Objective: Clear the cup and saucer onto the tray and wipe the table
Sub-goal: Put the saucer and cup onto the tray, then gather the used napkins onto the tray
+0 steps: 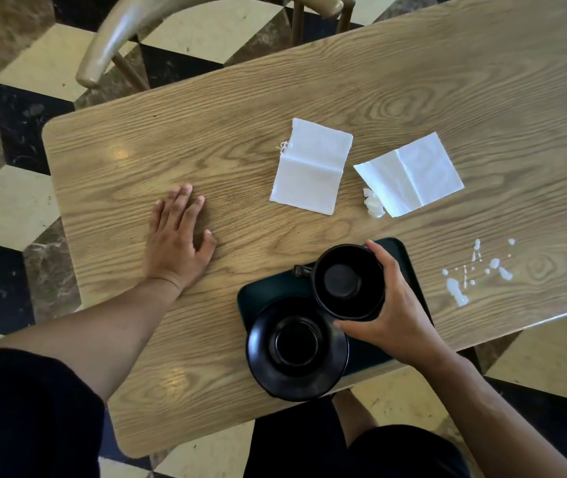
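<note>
A black cup (347, 282) sits over the dark green tray (268, 291), its handle pointing left, and my right hand (395, 312) wraps around its right side. The black saucer (297, 346) lies on the tray's near left part and overhangs the table's near edge. My left hand (176, 236) rests flat on the wooden table (171, 150), fingers spread, holding nothing. A white cloth (311, 165) lies unfolded beyond the tray. White spilled drops (461, 282) mark the table to the right of the tray.
A white paper napkin (411, 174) lies to the right of the cloth, with a small crumpled white scrap (373, 203) at its near left corner. A wooden chair (158, 32) stands at the table's far side. The floor is checkered tile.
</note>
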`<state>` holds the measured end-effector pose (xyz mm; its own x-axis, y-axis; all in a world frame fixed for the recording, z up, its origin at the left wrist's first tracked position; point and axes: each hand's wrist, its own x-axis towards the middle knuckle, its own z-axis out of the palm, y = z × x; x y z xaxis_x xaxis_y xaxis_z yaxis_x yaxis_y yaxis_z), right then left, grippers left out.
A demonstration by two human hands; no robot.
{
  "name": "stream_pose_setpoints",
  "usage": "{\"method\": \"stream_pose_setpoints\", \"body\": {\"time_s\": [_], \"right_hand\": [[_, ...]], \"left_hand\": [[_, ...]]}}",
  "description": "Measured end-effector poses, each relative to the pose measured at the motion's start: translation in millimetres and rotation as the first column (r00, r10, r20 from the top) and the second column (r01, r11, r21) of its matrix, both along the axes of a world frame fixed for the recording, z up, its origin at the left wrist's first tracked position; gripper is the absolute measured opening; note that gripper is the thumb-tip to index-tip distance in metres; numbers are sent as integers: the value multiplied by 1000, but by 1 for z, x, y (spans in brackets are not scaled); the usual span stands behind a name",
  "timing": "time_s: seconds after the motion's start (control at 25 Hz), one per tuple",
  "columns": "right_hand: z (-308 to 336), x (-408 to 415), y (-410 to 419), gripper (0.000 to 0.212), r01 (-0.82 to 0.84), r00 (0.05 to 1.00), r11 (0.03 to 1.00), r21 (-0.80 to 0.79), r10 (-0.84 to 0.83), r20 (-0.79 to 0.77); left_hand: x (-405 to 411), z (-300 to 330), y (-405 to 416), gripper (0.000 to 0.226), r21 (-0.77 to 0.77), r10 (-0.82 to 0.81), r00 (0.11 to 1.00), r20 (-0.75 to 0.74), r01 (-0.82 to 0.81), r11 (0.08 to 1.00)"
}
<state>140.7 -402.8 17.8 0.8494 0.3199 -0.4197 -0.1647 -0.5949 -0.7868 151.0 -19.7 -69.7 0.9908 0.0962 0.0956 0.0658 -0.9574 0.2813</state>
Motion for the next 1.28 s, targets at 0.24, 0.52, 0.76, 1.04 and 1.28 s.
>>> {"method": "stream_pose_setpoints", "body": {"time_s": [0.24,0.52,0.76,1.04,1.28], "right_hand": [[1,5,2,122,-42,999,999,15,42,-9],[2,7,2,128,-65,998,998,23,66,-17],[9,11,-10,122,-86,995,995,43,88,-41],[9,53,-11,19,319,921,945,-74,-291,258],[4,141,46,18,106,904,983,-148,-33,426]], "left_hand": [[0,1,-1,60,-8,2,1000,-19,-2,1000],[0,2,-1,60,-6,3,999,-33,-3,1000],[-1,6,-7,63,11,18,999,-41,-18,1000],[17,21,-34,61,62,53,999,-11,-52,997],[58,17,-96,79,-12,130,975,-183,-135,991]]}}
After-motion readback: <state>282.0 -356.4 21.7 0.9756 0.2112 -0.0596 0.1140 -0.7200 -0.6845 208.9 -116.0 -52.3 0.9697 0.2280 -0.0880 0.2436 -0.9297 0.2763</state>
